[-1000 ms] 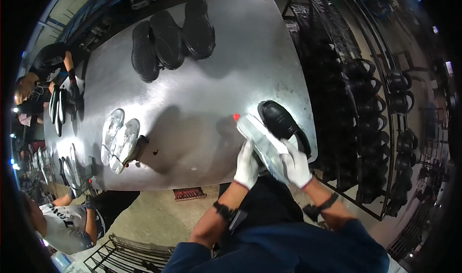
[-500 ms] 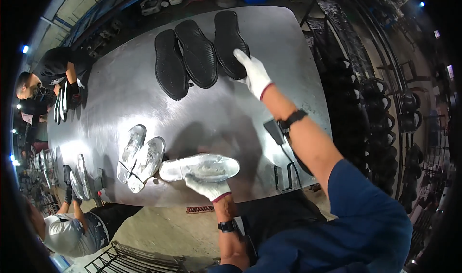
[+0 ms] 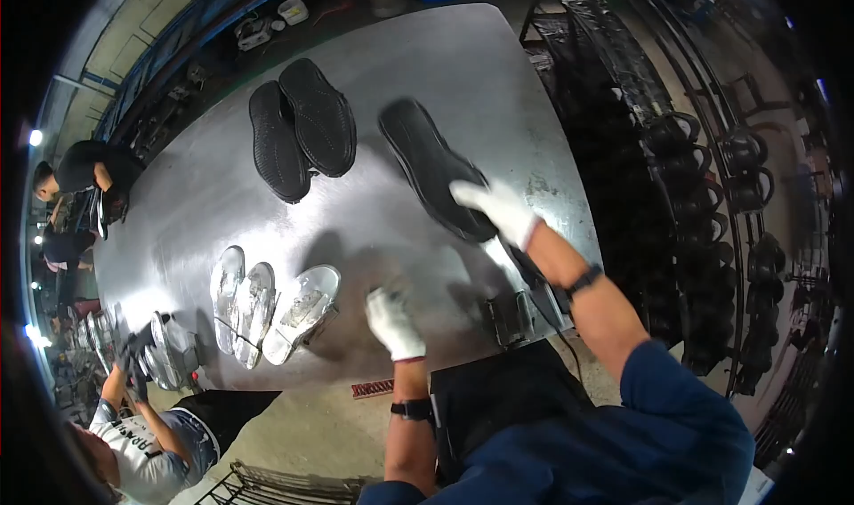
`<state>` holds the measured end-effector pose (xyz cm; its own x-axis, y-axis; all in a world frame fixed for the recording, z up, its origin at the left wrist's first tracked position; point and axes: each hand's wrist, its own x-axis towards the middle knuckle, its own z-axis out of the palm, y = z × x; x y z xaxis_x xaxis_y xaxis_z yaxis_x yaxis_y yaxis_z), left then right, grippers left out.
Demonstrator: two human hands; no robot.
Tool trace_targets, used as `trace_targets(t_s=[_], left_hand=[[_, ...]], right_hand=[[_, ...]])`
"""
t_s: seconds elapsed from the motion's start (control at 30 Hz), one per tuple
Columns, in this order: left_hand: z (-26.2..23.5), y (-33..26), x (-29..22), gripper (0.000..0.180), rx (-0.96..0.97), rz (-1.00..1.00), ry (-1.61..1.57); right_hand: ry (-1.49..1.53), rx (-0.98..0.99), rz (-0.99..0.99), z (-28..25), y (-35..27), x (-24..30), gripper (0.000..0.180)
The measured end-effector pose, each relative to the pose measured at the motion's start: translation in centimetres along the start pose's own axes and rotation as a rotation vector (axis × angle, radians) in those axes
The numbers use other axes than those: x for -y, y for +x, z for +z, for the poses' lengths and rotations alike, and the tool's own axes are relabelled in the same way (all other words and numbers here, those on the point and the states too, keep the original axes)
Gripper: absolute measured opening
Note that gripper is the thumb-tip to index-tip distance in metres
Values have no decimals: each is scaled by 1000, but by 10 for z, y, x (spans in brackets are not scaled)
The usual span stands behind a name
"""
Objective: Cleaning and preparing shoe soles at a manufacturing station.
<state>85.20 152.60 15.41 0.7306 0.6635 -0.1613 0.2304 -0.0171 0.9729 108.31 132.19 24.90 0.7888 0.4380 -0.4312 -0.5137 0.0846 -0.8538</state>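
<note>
My right hand (image 3: 505,210), in a white glove, grips a black shoe sole (image 3: 427,167) by its near end, thumb on top and fingers underneath. The sole is tilted over the metal table (image 3: 196,176). To its left, two more black soles (image 3: 318,118) lie side by side. My left hand (image 3: 394,325), also gloved, is blurred over the near part of the table. Its fingers look stretched out, and I see nothing held in them. Beside it lies a silver foot-shaped metal mould (image 3: 307,307); two similar moulds (image 3: 255,305) lie farther left.
A dark block with a cable (image 3: 511,318) sits at the near right table edge. Two co-workers (image 3: 147,438) work at the left side, with more metal moulds (image 3: 165,354) near one. Racks of dark moulds (image 3: 694,185) stand to the right. Tubs (image 3: 292,10) stand beyond the far edge.
My right hand has drawn the black sole toward me, away from the other two. My left hand has let go of the silver mould, which now lies nearer the other two moulds.
</note>
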Motion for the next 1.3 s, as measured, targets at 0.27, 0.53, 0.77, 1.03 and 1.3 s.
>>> trace_targets(t_s=[0.27,0.53,0.77,1.03,1.3], left_hand=[[156,86,5,34,715,-314,80],[133,29,79,36,723,189,486],[120,14,22,43,649,-386,-491],[92,-166,-73,41,719,373,-175],[181,-60,-69,50,313,-312,-487]], right_hand=[[-8,-94,138,-39,-216,-77,73],[-613,-182,288,-31,-276,-68,106],[-1141,-397,-406,49,-204,-28,81],[-986,-124,-815,-75,-406,-123,74],[106,-1295,-569,-61,-318,-22,66]])
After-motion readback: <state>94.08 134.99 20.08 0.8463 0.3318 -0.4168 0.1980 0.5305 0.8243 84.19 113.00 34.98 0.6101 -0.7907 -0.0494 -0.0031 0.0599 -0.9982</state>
